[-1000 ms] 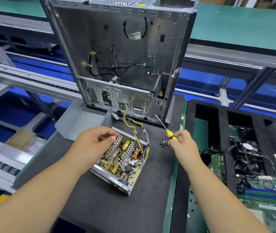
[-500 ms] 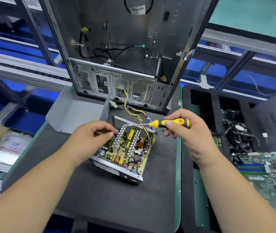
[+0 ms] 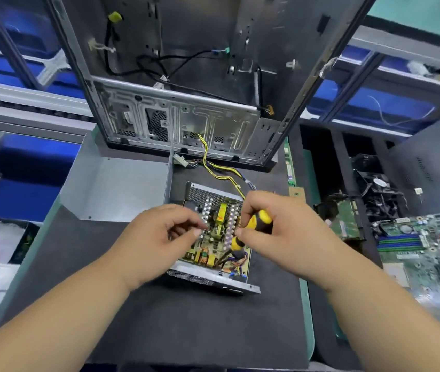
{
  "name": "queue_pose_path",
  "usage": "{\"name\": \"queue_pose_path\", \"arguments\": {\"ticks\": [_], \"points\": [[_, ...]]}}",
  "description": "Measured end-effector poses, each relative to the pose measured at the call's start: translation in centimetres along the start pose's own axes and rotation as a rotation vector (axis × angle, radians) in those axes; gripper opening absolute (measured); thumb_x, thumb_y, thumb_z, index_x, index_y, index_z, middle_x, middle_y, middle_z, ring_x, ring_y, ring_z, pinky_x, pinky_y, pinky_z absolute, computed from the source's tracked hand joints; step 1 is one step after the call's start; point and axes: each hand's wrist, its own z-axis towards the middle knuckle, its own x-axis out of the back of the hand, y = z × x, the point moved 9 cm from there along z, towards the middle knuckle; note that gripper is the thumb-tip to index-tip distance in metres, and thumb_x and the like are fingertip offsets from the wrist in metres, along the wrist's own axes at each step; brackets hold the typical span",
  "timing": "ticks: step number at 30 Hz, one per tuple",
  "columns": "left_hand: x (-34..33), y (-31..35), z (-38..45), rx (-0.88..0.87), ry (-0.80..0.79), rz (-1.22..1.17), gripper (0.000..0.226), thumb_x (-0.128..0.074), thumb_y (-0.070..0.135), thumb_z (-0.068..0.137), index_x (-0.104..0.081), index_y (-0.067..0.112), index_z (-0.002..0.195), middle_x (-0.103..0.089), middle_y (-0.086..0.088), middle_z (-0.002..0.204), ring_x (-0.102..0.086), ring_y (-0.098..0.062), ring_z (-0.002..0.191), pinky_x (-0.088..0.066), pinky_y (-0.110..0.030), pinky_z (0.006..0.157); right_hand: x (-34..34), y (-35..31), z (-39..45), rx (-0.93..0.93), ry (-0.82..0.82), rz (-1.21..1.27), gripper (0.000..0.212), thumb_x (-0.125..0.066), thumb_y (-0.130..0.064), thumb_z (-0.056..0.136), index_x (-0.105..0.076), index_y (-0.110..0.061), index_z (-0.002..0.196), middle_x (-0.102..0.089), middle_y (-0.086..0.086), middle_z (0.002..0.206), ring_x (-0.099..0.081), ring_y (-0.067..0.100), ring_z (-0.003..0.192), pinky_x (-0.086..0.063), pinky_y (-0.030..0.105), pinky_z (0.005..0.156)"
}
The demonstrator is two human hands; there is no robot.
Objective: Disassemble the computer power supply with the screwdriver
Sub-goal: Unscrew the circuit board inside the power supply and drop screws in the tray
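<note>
Seating the screwdriver (image 3: pixel 257 229) tip squarely in my gripping right hand (image 3: pixel 275 232) | left hand (image 3: pixel 160 237), loosely curled and empty, steadies the power supply (image 3: pixel 213 253) at centre frame | I press straight down before turning.

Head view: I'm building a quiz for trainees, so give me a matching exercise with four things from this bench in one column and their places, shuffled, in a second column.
Things:
1. screwdriver
2. power supply
3. grey metal cover
4. green motherboard

Places:
A. lying left of the open unit, beside the case
B. on the right, next to the black foam tray
C. gripped in the right hand, tip down among the components
D. on the dark mat between both hands, lid off

Pairs: 1-C, 2-D, 3-A, 4-B
</note>
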Motion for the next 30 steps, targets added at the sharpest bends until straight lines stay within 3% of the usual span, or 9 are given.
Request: {"name": "queue_pose_path", "arguments": {"ticks": [6, 12, 22, 30], "points": [[-0.6, 1.2, 0.8, -0.120, -0.115, 0.127, 0.022, -0.071, 0.019, 0.085, -0.070, 0.037, 0.097, -0.059, 0.014, 0.089, -0.059, -0.014, 0.078, -0.050, -0.024, 0.070, -1.4, -0.3, -0.4, 0.005, -0.057, -0.123, 0.016, -0.066, -0.027, 0.083, -0.051, -0.030, 0.081, -0.055, -0.016, 0.064, -0.047, 0.010, 0.060, -0.040, 0.026, 0.056], [-0.5, 2.3, 1.3, -0.115, -0.033, 0.245, 0.019, -0.067, 0.020, 0.087, -0.069, 0.038, 0.093, -0.057, 0.016, 0.089, -0.057, -0.011, 0.082, -0.044, -0.021, 0.066, -1.4, 0.0, -0.6, -0.018, -0.065, -0.116, 0.017, -0.067, -0.030, 0.084, -0.050, -0.031, 0.082, -0.055, -0.022, 0.065, -0.048, 0.008, 0.062, -0.038, 0.025, 0.056], [-1.5, 3.1, 1.2, -0.126, -0.038, 0.349, 0.015, -0.063, 0.025, 0.088, -0.067, 0.036, 0.096, -0.050, 0.024, 0.091, -0.054, -0.006, 0.076, -0.048, -0.031, 0.066, -1.7, -0.1, -1.0, -0.008, -0.087, -0.149, 0.015, -0.066, -0.033, 0.085, -0.051, -0.030, 0.085, -0.054, -0.026, 0.066, -0.048, 0.004, 0.062, -0.033, 0.022, 0.053], [-1.7, 3.1, 1.1, -0.127, -0.031, 0.358, 0.016, -0.064, 0.022, 0.088, -0.068, 0.035, 0.096, -0.051, 0.021, 0.086, -0.054, -0.006, 0.074, -0.048, -0.031, 0.066, -1.4, -0.1, -1.3, 0.000, -0.064, -0.149, 0.015, -0.066, -0.032, 0.084, -0.051, -0.029, 0.085, -0.055, -0.007, 0.063, -0.046, 0.012, 0.061, -0.039, 0.026, 0.056]]}}
